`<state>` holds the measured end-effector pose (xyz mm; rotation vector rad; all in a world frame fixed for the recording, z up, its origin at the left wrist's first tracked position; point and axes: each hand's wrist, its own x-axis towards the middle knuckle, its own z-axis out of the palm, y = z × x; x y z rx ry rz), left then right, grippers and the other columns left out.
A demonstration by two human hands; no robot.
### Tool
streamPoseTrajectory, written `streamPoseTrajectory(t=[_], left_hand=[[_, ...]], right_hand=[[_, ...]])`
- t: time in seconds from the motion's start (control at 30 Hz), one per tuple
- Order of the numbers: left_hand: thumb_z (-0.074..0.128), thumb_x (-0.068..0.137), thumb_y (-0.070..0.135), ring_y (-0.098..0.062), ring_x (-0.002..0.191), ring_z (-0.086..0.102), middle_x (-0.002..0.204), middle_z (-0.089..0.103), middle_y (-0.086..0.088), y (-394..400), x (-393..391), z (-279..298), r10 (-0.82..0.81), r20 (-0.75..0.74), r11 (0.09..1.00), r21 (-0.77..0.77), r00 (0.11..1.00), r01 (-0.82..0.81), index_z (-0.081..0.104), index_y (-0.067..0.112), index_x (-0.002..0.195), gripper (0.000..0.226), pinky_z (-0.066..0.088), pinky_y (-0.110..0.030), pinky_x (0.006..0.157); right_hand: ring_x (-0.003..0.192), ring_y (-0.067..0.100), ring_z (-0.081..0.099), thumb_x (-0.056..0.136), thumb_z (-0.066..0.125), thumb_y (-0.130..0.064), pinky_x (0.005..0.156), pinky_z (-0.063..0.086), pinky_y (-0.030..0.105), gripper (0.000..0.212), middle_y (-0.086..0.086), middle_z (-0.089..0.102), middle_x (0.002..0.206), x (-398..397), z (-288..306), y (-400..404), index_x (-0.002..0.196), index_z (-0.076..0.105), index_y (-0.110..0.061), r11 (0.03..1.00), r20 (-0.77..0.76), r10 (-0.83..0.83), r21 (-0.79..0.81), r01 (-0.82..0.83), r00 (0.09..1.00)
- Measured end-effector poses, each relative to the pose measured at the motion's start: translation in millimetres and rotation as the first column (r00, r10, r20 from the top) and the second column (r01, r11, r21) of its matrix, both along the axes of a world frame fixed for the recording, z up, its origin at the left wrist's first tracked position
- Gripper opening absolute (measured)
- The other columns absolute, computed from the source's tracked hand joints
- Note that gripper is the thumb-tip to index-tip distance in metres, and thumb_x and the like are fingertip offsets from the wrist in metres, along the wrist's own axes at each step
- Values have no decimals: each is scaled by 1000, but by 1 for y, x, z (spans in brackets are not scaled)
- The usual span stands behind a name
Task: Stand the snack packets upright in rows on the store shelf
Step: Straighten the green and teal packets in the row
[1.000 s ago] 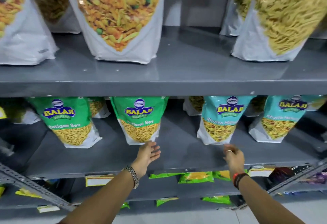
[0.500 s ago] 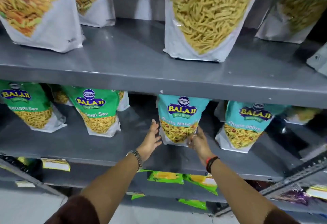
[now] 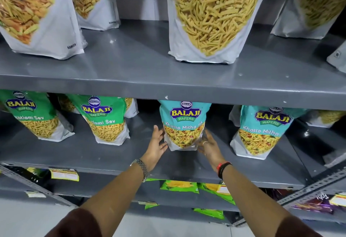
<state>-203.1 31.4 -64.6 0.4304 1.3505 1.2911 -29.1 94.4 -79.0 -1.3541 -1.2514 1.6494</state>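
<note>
Between green sev packets (image 3: 106,122) and another teal packet (image 3: 262,132), both hands, left hand (image 3: 156,144) and right hand (image 3: 208,146), loosely cup an upright Khatta Mitha packet (image 3: 184,124).

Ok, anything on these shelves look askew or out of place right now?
Mostly tidy. The bottom shelf stands out: green packets lie flat there instead of standing. On the middle shelf, the teal Khatta Mitha packet between the left hand and right hand stands upright.
</note>
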Motion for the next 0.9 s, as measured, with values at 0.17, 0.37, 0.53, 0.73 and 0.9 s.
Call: streamPoseTrajectory(t=[0.17, 0.37, 0.53, 0.73, 0.9], left_hand=[[38, 97, 33, -22, 102, 54, 113, 52, -8, -9, 6, -14, 181, -77, 977, -99, 980, -189, 44, 5, 131, 45, 45, -32, 92], [45, 95, 12, -30, 98, 57, 93, 60, -10, -17, 64, -21, -71, -35, 982, -175, 997, 63, 49, 0, 123, 31, 48, -36, 91], [33, 99, 28, -35, 131, 44, 146, 41, -16, 23, 147, -7, -277, -85, 959, -88, 957, 269, 35, 9, 143, 48, 38, -39, 107], [21, 96, 49, -30, 143, 27, 158, 22, -8, 65, 217, 3, -234, 19, 970, -55, 972, 235, 18, 16, 149, 63, 23, -38, 115], [21, 95, 51, -26, 146, 22, 159, 17, -7, 73, 242, -7, -176, 25, 984, -17, 984, 177, 15, 19, 150, 64, 21, -37, 117]], right_hand=[[122, 31, 50, 85, 32, 17, 82, 44, 30, 47, 19, 50, 137, 47, -25, -19, 124, 48, -4, 977, -13, -204, 67, 204, 979], [94, 36, 57, 82, 39, 7, 82, 42, 42, 25, 14, 58, 95, 141, -24, -34, 92, 51, -13, 743, 137, -665, 223, 631, 734], [103, 22, 48, 91, 43, -4, 84, 40, 34, 33, 11, 51, 121, 198, -10, 10, 124, 44, -10, 823, 8, -568, 29, 568, 823], [70, 11, 49, 94, 36, -14, 43, 42, 18, 60, 7, 53, 105, 213, -3, 47, 146, 13, -33, 931, -55, -354, -114, 347, 934], [79, 13, 54, 93, 37, -18, 42, 42, 17, 46, -1, 58, 107, 219, -9, 61, 138, 36, -31, 939, -90, -318, -170, 300, 944]])
